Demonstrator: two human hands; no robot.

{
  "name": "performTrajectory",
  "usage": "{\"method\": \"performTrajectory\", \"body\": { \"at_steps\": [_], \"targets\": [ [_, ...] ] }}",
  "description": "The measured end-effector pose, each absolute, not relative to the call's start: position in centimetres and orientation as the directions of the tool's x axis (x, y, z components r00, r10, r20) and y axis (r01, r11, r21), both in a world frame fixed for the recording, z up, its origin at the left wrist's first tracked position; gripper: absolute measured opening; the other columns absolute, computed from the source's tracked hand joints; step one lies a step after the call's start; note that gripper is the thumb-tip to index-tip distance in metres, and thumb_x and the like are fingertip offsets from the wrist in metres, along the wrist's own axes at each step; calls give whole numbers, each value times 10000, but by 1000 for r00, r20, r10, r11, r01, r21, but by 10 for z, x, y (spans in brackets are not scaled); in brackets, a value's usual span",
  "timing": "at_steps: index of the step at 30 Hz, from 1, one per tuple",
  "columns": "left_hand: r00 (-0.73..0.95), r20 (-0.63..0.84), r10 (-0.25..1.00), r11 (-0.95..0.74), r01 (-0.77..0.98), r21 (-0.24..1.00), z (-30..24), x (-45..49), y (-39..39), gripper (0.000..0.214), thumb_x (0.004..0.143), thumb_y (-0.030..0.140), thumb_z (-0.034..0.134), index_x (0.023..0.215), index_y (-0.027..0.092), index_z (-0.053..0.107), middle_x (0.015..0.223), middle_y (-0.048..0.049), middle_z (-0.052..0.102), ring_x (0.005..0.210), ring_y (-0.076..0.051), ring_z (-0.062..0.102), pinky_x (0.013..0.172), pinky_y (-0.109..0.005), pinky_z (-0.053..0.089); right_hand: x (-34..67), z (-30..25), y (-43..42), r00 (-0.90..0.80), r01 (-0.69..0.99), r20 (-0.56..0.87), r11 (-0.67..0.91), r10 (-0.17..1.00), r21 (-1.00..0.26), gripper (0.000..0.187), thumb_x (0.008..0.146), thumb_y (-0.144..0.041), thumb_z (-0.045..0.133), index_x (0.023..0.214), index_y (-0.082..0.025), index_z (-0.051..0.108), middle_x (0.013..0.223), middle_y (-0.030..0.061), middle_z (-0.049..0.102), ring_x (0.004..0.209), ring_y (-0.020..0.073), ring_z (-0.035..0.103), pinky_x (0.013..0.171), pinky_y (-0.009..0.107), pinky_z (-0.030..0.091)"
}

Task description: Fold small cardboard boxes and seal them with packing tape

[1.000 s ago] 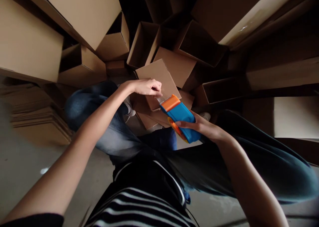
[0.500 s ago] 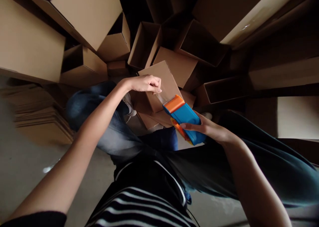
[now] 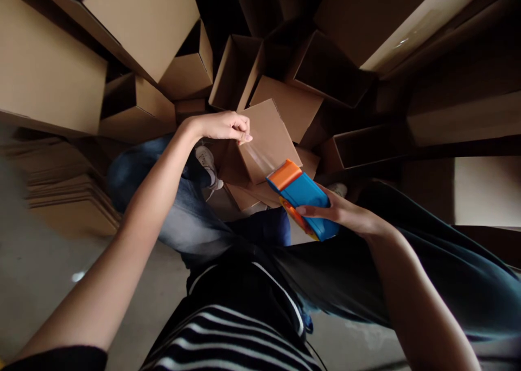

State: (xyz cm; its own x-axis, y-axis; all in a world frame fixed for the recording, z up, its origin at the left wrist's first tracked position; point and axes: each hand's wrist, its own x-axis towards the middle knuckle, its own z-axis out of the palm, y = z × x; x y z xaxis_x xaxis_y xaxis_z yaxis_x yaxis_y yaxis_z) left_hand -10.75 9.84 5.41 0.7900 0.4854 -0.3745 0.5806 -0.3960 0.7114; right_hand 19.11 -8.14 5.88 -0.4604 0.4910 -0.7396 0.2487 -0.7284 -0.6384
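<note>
My right hand (image 3: 336,208) is wrapped round a blue and orange tape dispenser (image 3: 305,197). A strip of clear tape (image 3: 261,158) runs from the dispenser's orange end up to my left hand (image 3: 230,127), whose fingers pinch the tape's free end. Behind the stretched tape is a small cardboard box (image 3: 271,127), with a plain brown face turned towards me. Whether the tape touches that face I cannot tell.
Open cardboard boxes (image 3: 238,70) crowd the floor ahead, with larger boxes (image 3: 140,24) at the upper left. A stack of flattened cardboard (image 3: 75,203) lies on the left. My knees are bent to both sides.
My left hand has moved left and slightly up, drawing out a longer strip of tape. The dispenser in my right hand has shifted slightly down and right.
</note>
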Motion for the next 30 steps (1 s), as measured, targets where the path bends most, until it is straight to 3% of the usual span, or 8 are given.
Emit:
{"method": "performTrajectory", "body": {
  "at_steps": [4, 8, 13, 16, 20, 30],
  "targets": [
    [751, -443, 489, -378, 640, 668, 54, -105, 96, 347, 852, 413, 558, 632, 161, 649, 864, -35, 646, 815, -156, 605, 789, -288, 381, 183, 57, -82, -462, 271, -745, -724, 481, -635, 663, 677, -497, 842, 1207, -227, 551, 879, 27, 689, 714, 189, 678, 617, 321, 583],
    [691, -492, 530, -434, 719, 543, 53, -97, 93, 408, 811, 516, 614, 608, 162, 639, 775, -37, 626, 688, -143, 533, 675, -286, 336, 174, 57, -82, -487, 275, -757, -746, 436, -606, 713, 663, -484, 858, 1249, -247, 528, 848, -2, 671, 677, 172, 665, 596, 323, 584],
    [691, -454, 562, -487, 721, 493, 43, -98, 95, 455, 756, 605, 670, 616, 173, 640, 637, -7, 560, 604, -123, 436, 600, -286, 261, 169, 54, -82, -506, 261, -765, -775, 398, -575, 780, 677, -505, 851, 1313, -259, 473, 824, -13, 662, 648, 178, 665, 578, 342, 599],
    [694, -445, 565, -492, 717, 493, 42, -99, 95, 467, 760, 624, 661, 649, 170, 664, 634, -11, 560, 608, -126, 428, 602, -290, 250, 168, 49, -81, -514, 261, -763, -776, 392, -574, 782, 685, -511, 847, 1315, -254, 462, 820, -15, 662, 637, 173, 665, 566, 327, 593],
    [636, -513, 576, -489, 772, 407, 48, -94, 93, 509, 776, 652, 623, 739, 152, 715, 717, -37, 608, 652, -143, 470, 619, -292, 258, 166, 45, -81, -502, 251, -764, -777, 405, -577, 780, 688, -502, 850, 1309, -252, 448, 811, -25, 650, 625, 158, 659, 543, 296, 579],
    [581, -529, 618, -473, 813, 340, 48, -88, 91, 512, 765, 654, 631, 714, 154, 729, 716, -52, 630, 652, -153, 502, 624, -298, 274, 165, 44, -81, -471, 261, -758, -750, 451, -608, 734, 699, -493, 837, 1285, -239, 474, 837, -4, 657, 706, 173, 664, 606, 309, 591]
  ]
}}
